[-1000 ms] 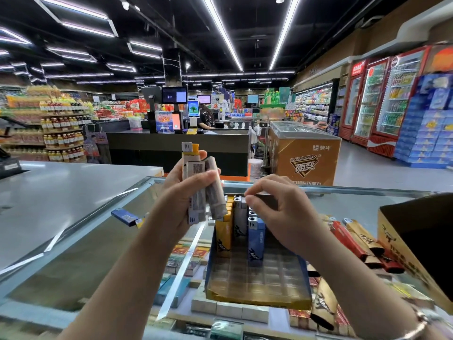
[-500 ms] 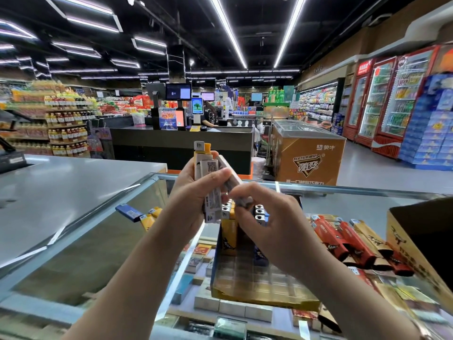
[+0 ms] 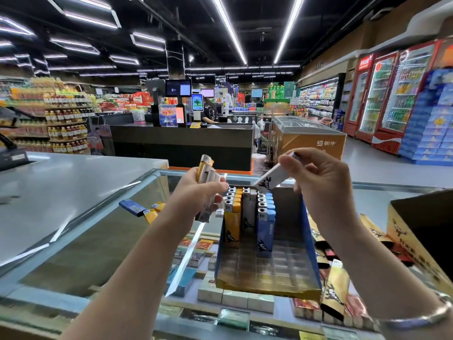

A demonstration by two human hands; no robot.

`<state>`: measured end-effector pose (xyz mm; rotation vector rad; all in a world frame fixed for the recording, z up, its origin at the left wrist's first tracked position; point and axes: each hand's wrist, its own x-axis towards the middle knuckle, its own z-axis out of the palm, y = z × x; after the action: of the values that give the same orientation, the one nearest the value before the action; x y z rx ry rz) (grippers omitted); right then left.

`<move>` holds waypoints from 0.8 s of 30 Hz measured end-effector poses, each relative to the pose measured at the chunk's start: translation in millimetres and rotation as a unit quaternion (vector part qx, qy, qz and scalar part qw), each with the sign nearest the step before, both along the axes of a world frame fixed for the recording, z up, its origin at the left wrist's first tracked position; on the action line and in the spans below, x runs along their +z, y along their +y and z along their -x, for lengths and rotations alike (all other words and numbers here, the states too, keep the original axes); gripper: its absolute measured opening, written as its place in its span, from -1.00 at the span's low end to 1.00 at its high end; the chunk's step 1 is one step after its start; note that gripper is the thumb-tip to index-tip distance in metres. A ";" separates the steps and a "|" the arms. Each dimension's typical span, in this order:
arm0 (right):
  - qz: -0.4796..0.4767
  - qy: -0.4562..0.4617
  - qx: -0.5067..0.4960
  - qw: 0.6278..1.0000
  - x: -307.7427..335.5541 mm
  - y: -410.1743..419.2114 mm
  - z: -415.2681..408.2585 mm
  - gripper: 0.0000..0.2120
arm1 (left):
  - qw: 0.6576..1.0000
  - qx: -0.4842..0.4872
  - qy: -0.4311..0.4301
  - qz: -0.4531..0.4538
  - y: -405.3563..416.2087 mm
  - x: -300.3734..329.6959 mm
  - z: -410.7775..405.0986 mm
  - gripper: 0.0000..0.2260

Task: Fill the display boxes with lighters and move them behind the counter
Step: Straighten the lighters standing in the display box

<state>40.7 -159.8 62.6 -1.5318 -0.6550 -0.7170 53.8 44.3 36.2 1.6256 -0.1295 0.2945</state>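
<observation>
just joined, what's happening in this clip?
A person is stocking a display box on a glass counter in a shop. The left hand holds a small bundle of lighters; the right hand pinches one white lighter, tilted above the box. Three rows of lighters, yellow, white and blue, stand at the back of the box; its front slots are not yet filled. Loose lighters lie on the glass to the left.

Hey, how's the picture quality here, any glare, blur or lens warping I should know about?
Head view: white streaks of ceiling-light glare cross the glass countertop; wide-angle lens bends the ceiling light strips and tilts the red drinks fridges; left shelves of bottles look smeared; the white lighter in the right hand stays fairly sharp.
</observation>
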 end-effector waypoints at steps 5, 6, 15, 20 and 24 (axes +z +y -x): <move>0.064 0.039 0.021 0.997 2.6 9.8 -10.1 -0.86 | 0.998 -0.027 0.047 -0.025 -4.5 -4.1 -3.2 -0.75; 0.088 0.040 0.019 0.995 3.1 12.0 -11.7 -0.79 | 0.998 -0.030 0.048 -0.025 -4.3 -4.3 -3.8 -0.74; 0.284 -0.037 -0.050 0.957 8.4 16.8 -17.1 -0.77 | 0.996 -0.058 0.059 -0.034 0.4 -4.3 -9.1 -0.71; 0.388 -0.063 -0.070 0.917 -0.1 26.6 -20.3 -0.87 | 0.995 -0.070 0.058 -0.043 3.1 -5.5 -11.3 -0.67; 0.418 -0.026 -0.067 0.905 -0.3 30.6 -22.6 -0.92 | 0.995 -0.069 0.058 -0.045 4.3 -6.4 -12.4 -0.72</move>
<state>63.3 -129.2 62.3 -2.3700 -0.9765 -0.6016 66.2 48.6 29.8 1.7105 -0.1667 0.0884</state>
